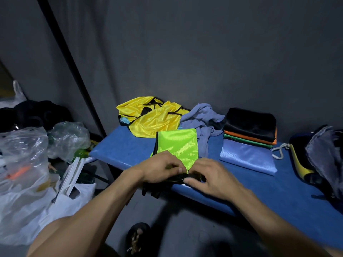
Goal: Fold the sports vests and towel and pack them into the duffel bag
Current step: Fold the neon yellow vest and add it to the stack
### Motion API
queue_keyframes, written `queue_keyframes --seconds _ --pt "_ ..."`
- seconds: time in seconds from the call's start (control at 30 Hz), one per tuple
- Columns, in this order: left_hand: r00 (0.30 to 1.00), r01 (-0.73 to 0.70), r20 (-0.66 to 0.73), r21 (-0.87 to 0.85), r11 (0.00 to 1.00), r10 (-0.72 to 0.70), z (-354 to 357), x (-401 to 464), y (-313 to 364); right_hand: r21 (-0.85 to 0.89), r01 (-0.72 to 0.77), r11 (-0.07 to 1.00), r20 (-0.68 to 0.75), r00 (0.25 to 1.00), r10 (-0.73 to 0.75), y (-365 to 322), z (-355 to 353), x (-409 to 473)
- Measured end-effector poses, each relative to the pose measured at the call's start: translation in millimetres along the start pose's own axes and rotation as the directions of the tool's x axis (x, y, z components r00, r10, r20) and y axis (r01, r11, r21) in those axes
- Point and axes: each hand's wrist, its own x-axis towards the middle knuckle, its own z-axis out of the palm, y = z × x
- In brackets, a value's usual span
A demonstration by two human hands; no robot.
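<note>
Both hands are down together at the near edge of the blue padded bench [118, 145], working the bottom of the neon-green vest [177, 143]. The left hand [159, 166] has its fingers curled over the green hem, and the right hand [206, 175] pinches the same end beside it, thumb low against the dark trim; the 2 almost touch at the fingertips.

The vest lies flat, already narrowed into a long panel running away from the person. It looks like thin, shiny mesh: very light, limp, and probably slippery, so I would expect a fold to slide open unless it is pressed down. The black-bound hem and corners seem the best places to hold it, since the binding gives the fingers something firmer than the sheer cloth.

At the far side, a yellow vest [148, 115] lies crumpled, with the grey-blue towel [201, 117] bunched just right of it. The towel looks thicker and softer. Further right is a stack of folded vests [248, 138], black on top and light blue at the bottom. The duffel bag [323, 154] sits at the far right end of the bench.
</note>
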Motion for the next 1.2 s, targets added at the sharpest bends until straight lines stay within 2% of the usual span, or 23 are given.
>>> queue_keyframes --seconds 0.07,0.13,0.2,0.27,0.33,0.4,0.47,0.57,0.63,0.7,0.83,0.9,1.03,1.13,1.2 --pt "0.983 0.059 -0.170 -0.019 0.998 -0.061 -6.1 -11.0 -2.9 -0.100 0.034 0.994 0.037 0.999 -0.030 -2.2 -2.3 -4.2" --pt "0.906 0.152 -0.392 -0.055 0.987 -0.162 -12.4 -26.7 -6.3 -0.161 0.057 0.985 0.037 0.998 -0.052 -4.1 -3.1 -5.4" --pt "0.830 0.297 -0.477 -0.062 0.953 -0.289 -17.3 -45.6 -10.7 -0.212 0.077 0.974 0.026 0.997 -0.074 -5.3 -2.0 -4.3" --pt "0.815 0.442 -0.412 -0.011 0.897 -0.407 -17.6 -63.9 -13.4 -0.229 0.074 0.971 0.022 0.997 -0.071 -6.4 -2.0 -3.7" --pt "0.814 0.521 -0.311 0.018 0.853 -0.490 -11.4 -79.1 -16.7 -0.239 0.065 0.969 0.023 0.998 -0.062 -7.1 -2.0 -4.6" --pt "0.802 0.563 -0.208 -0.049 0.825 -0.560 -0.7 -90.2 -19.9 -0.253 0.054 0.966 0.040 0.998 -0.045 -9.7 -2.7 -5.0" --pt "0.778 0.581 -0.084 -0.281 0.764 -0.622 15.5 -97.3 -18.7 -0.263 0.041 0.964 0.047 0.998 -0.030 -11.6 -3.1 -4.6" --pt "0.715 0.521 0.031 -0.690 0.503 -0.699 40.7 -98.4 -14.5 -0.263 0.019 0.965 0.067 0.998 -0.001 -14.5 -4.1 -4.1" --pt "0.676 0.445 0.061 -0.828 0.341 -0.734 46.8 -96.1 -11.5 -0.261 -0.001 0.965 0.080 0.997 0.022 -17.1 -5.1 -4.3" --pt "0.680 0.371 0.088 -0.897 0.238 -0.728 48.2 -95.0 -7.9 -0.253 -0.012 0.968 0.084 0.996 0.034 -19.6 -5.6 -5.1" --pt "0.625 0.350 0.012 -0.899 0.265 -0.781 59.8 -89.8 -4.2 -0.239 -0.040 0.970 0.080 0.995 0.061 -25.3 -7.8 -6.9" --pt "0.604 0.347 0.018 -0.906 0.242 -0.797 62.0 -85.9 -2.8 -0.241 -0.049 0.969 0.080 0.994 0.070 -27.6 -8.0 -7.1" --pt "0.659 0.388 0.056 -0.880 0.275 -0.750 62.6 -83.4 3.6 -0.247 -0.067 0.967 0.086 0.992 0.091 -29.2 -8.0 -6.7" --pt "0.655 0.417 0.043 -0.853 0.314 -0.754 65.3 -83.1 7.4 -0.247 -0.065 0.967 0.079 0.993 0.087 -30.6 -8.3 -6.8" --pt "0.652 0.394 0.030 -0.867 0.305 -0.757 65.9 -81.5 7.1 -0.254 -0.069 0.965 0.082 0.992 0.092 -31.2 -9.1 -6.9"
